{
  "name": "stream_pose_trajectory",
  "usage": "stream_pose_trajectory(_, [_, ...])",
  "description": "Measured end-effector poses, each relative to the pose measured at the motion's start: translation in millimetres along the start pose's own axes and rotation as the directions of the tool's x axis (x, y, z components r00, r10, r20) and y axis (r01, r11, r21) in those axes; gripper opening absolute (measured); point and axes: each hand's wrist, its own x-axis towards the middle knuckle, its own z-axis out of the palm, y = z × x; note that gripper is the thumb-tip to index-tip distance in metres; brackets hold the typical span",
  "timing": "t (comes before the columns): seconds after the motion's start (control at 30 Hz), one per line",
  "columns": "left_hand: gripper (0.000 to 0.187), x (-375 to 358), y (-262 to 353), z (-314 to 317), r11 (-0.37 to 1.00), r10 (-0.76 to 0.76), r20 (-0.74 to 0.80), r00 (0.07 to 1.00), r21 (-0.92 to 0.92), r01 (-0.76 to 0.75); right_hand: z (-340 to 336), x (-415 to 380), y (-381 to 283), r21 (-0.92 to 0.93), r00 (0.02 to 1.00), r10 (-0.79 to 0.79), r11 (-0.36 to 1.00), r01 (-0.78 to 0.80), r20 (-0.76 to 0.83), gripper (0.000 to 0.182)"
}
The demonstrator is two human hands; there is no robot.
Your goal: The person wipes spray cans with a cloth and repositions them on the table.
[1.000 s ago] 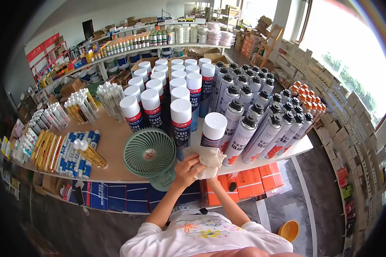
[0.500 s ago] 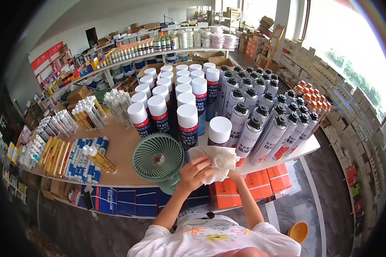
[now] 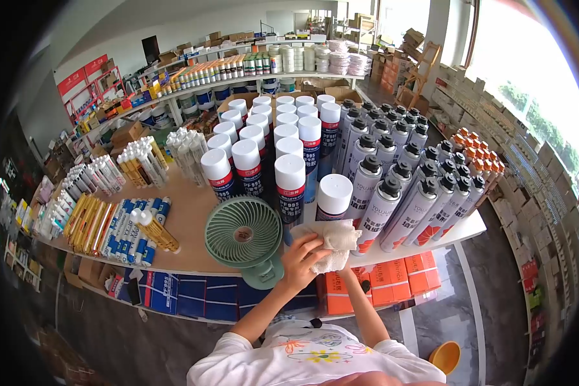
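Observation:
My left hand (image 3: pixel 302 258) is closed on a crumpled off-white cloth (image 3: pixel 331 239), its fingers bent over the cloth's left side. The cloth lies against the lower front of a white-capped spray can (image 3: pixel 334 198), covering much of its body. From the right, my right hand (image 3: pixel 345 273) reaches in under the cloth; its fingers are hidden there. Left of my hands stands a round green fan (image 3: pixel 243 233). Rows of white-capped PF995 cans (image 3: pixel 291 190) stand behind, and silver cans with black tops (image 3: pixel 369 179) stand to the right.
Gold and blue-white tubes (image 3: pixel 132 235) lie on the table's left part (image 3: pixel 186 257). Orange boxes (image 3: pixel 390 280) and dark blue boxes (image 3: pixel 190 297) sit below the tabletop. A yellow bowl (image 3: pixel 445 357) is on the floor. Stocked shelves (image 3: pixel 257 78) line the back.
The view has shifted slightly, so the table's goods appear further right and lower. The cloth has changed its folds, with my left hand still on it. A small black thing now shows by my right wrist.

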Motion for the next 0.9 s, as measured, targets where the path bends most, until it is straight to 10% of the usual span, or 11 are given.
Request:
stream_pose_trajectory(0.2, [0.029, 34.5, 4.9, -4.5, 0.976, 0.209, -0.032, 0.977, 0.070, -0.206, 30.9, -2.3, 20.8, -0.116, 0.980, -0.136, 0.986, 0.120, -0.144, 0.044])
stream_pose_trajectory(0.9, [0.027, 11.7, -11.4, -0.6, 0.986, 0.157, -0.067, 0.985, 0.061, -0.153, 38.1, 2.0, 29.4, -0.089, 0.964, -0.160, 0.986, 0.144, -0.214, 0.044])
